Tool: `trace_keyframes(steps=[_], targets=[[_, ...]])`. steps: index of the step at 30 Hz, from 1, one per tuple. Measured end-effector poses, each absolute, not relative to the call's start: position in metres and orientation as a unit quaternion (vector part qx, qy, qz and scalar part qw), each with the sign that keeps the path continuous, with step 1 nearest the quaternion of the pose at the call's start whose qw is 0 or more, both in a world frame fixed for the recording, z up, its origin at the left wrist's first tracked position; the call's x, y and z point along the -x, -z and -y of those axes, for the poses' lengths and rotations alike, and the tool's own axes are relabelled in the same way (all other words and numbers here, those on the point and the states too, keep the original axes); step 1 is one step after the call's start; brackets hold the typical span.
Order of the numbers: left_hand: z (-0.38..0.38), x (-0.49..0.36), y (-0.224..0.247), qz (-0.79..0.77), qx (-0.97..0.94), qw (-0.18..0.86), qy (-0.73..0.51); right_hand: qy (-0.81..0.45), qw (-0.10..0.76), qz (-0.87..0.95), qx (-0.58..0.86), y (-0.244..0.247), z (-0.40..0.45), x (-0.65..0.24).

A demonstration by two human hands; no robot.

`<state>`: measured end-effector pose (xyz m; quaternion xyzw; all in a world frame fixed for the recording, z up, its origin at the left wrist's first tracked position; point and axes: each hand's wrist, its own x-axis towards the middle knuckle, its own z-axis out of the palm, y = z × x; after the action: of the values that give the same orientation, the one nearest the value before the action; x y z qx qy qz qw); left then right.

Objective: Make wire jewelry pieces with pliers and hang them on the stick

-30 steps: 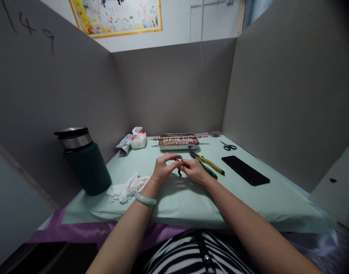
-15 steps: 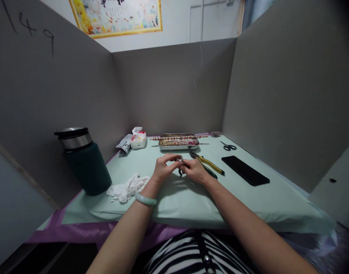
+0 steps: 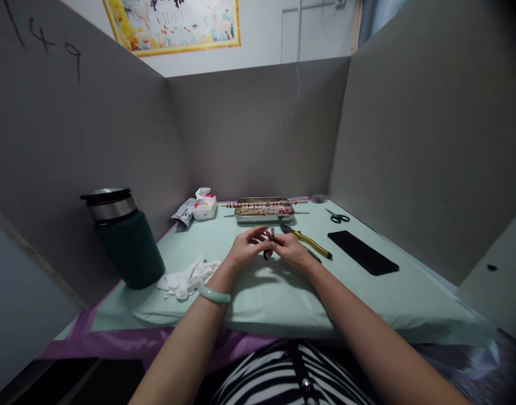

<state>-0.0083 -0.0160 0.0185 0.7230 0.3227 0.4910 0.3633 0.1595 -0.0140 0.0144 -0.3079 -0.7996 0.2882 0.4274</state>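
Shifted slightly since the earlier frame, the left hand (image 3: 242, 248) and right hand (image 3: 292, 249) now leave more of the trinket (image 3: 271, 230) showing above their fingers. Across the bench (image 3: 258, 315), the tray (image 3: 264, 220) serves as the mark: the hands are on its near side, and the pliers (image 3: 315, 245) lie to its near right, partly hidden by the right hand. Resting both forearms on the bench edge would probably steady such fine work. Both hands have their fingers closed on the trinket, thumbs underneath, though the exact contact is partly hidden. A light pinch from the right, with the left free to turn it, should serve best; squeezing hard could bend or flick out a small part. Under the fingers, nearer than the tray, shows a black loop (image 3: 266, 255); whether it joins the trinket, I cannot tell.
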Motion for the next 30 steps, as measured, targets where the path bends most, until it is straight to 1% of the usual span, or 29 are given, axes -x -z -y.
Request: trace_keyframes(steps=[2, 5, 8, 12, 17, 21, 23, 27, 30], targets=[[0.016, 0.007, -0.016, -0.309, -0.738, 0.424, -0.425, -0.303, 0.437, 0.787, 0.313, -0.014, 0.012, -0.159], [0.018, 0.005, -0.014, -0.302, -0.761, 0.455, -0.350, -0.333, 0.429, 0.776, 0.319, -0.015, 0.012, -0.158], [0.019, 0.006, -0.014, -0.319, -0.771, 0.443, -0.328, -0.358, 0.422, 0.772, 0.314, -0.017, 0.014, -0.155], [0.020, 0.007, -0.016, -0.351, -0.787, 0.399, -0.315, -0.329, 0.416, 0.782, 0.326, -0.018, 0.015, -0.155], [0.022, 0.006, -0.022, -0.368, -0.789, 0.382, -0.309, -0.336, 0.409, 0.781, 0.331, -0.018, 0.007, -0.162], [0.021, 0.006, -0.023, -0.370, -0.788, 0.372, -0.321, -0.357, 0.409, 0.773, 0.329, -0.017, 0.002, -0.165], [0.019, 0.008, -0.021, -0.373, -0.775, 0.366, -0.355, -0.369, 0.397, 0.779, 0.314, -0.016, 0.002, -0.164], [0.013, 0.011, -0.020, -0.353, -0.715, 0.360, -0.484, -0.320, 0.394, 0.791, 0.341, -0.014, 0.003, -0.160], [0.011, 0.012, -0.021, -0.327, -0.710, 0.348, -0.517, -0.275, 0.396, 0.804, 0.347, -0.012, 0.004, -0.157]])
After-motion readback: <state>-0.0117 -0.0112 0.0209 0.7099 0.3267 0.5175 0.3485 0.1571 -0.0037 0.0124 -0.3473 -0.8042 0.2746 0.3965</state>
